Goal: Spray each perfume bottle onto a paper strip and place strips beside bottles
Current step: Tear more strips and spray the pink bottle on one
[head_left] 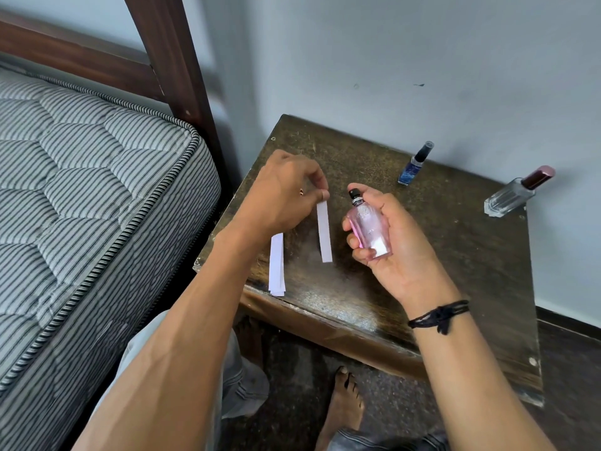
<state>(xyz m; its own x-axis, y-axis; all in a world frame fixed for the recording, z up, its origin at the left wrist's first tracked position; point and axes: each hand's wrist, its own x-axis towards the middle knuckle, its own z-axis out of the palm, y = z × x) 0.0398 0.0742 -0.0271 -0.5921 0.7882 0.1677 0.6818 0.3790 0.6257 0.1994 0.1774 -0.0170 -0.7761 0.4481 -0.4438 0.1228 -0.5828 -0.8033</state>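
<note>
My left hand (pixel 286 193) pinches the top end of a white paper strip (pixel 324 232), which hangs down above the dark wooden table (pixel 455 255). My right hand (pixel 390 236) grips a pink perfume bottle (pixel 369 227) just right of the strip, its black spray nozzle uncapped at the top. A small stack of white paper strips (pixel 277 265) lies near the table's left front edge. A blue perfume bottle (pixel 414 164) with a black cap stands at the back. A clear perfume bottle (pixel 514 195) with a dark pink cap stands at the back right.
A striped mattress (pixel 81 190) on a dark wooden bed frame (pixel 175 66) lies close to the table's left side. A pale wall runs behind the table. My bare foot (pixel 344 408) rests on the dark floor below the table's front edge.
</note>
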